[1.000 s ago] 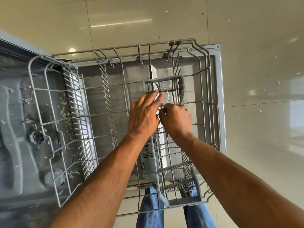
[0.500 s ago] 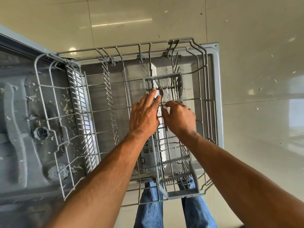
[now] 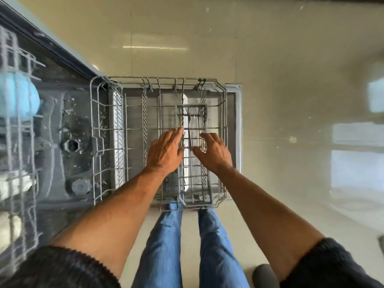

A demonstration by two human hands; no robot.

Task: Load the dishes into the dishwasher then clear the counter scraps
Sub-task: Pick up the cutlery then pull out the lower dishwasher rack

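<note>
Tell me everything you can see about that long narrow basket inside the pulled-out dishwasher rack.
The cutlery basket is a long grey wire-and-plastic frame split by cross bars into small slots. It lies lengthwise in the right part of the lower rack, over the open door. Cutlery lies in its far end. The left hand and right hand flank it, fingers at its bars.

A glossy beige tiled floor [image 3: 291, 59] carries pale reflections. 2 blue-jeaned legs [image 3: 216, 246] stand on it, beside a dark rounded object [image 3: 265, 275] at bottom right.
</note>
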